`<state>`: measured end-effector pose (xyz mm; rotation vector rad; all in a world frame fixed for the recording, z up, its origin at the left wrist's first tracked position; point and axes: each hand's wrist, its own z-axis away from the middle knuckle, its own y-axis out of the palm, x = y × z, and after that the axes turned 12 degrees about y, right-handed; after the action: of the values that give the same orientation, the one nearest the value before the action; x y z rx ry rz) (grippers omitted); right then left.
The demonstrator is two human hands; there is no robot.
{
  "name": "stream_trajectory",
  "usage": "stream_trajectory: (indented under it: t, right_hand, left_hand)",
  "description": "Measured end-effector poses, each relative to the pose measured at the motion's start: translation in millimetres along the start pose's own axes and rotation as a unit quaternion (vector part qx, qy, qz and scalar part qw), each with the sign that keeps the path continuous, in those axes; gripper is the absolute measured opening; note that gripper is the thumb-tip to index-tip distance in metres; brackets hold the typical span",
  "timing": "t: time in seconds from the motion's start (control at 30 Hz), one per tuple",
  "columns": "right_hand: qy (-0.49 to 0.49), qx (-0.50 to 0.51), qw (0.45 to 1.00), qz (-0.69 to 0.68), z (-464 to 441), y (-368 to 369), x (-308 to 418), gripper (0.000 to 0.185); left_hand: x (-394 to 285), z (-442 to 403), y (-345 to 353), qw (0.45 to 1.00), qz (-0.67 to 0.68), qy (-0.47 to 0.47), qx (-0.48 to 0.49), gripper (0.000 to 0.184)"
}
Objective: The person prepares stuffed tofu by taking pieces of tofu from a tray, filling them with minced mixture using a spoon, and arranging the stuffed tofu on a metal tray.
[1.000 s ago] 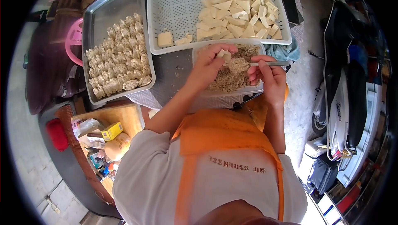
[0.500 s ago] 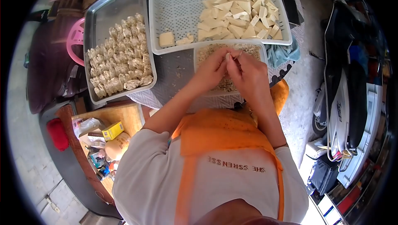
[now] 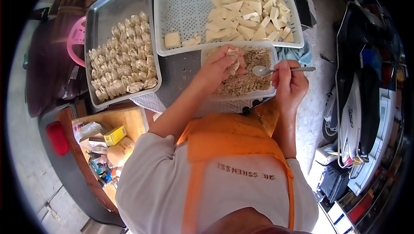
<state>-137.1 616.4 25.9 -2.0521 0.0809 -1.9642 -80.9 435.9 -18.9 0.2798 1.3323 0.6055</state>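
Observation:
My left hand [image 3: 215,71] is closed around a pale piece [image 3: 233,63] with some filling on it, over the left part of a clear tub. The tub [image 3: 274,53] holds brown crumbly filling [image 3: 246,81]. A metal spoon [image 3: 261,71] is pinched in my right hand [image 3: 290,82] at the tub's right side, its bowl above the filling. Pale cut wedges [image 3: 248,12] are heaped in the perforated white tray [image 3: 161,27] behind the tub. Rows of filled pale pieces [image 3: 123,61] lie in the metal tray [image 3: 95,14] on the left.
One square pale block [image 3: 172,40] and small scraps [image 3: 191,41] lie near the white tray's front edge. A blue cloth [image 3: 296,54] is right of the tub. At lower left, a wooden surface [image 3: 133,119] carries a yellow box [image 3: 114,135] and other items.
My hands came together over the tub and have now moved apart. The spoon shows again, its bowl now without the clump of filling seen a second ago.

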Motion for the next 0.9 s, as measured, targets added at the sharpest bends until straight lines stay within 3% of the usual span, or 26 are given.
stream_trajectory:
  t: [0.07, 0.17, 0.37, 0.57, 0.67, 0.8, 0.9]
  right_hand:
    - [0.066, 0.013, 0.997, -0.044, 6, 0, -5, 0.017]
    - [0.091, 0.035, 0.989, -0.111, 10, 6, -12, 0.016]
    - [0.055, 0.034, 0.993, -0.095, 14, 19, -11, 0.016]
    - [0.031, 0.080, 0.993, -0.076, 19, 34, -8, 0.013]
    - [-0.134, 0.050, 0.982, 0.121, 16, 47, -17, 0.009]
    - [-0.223, 0.025, 0.966, 0.131, 15, 58, -12, 0.008]
    - [-0.107, 0.061, 0.987, 0.107, 16, 44, -14, 0.012]
  left_hand:
    - [4, -2, 0, 0.999, -0.044, 0.023, 0.010, 0.021]
    - [15, -4, -13, 0.994, -0.026, 0.077, 0.080, 0.023]
    - [12, -1, -11, 0.997, -0.031, 0.059, 0.039, 0.023]
    - [2, 2, 4, 0.997, -0.036, 0.005, -0.068, 0.027]
    - [8, -1, -6, 0.999, -0.009, -0.003, -0.041, 0.031]
    - [12, -2, -8, 0.998, 0.022, 0.009, -0.051, 0.032]
    - [19, -6, -12, 0.998, 0.006, 0.033, -0.047, 0.035]
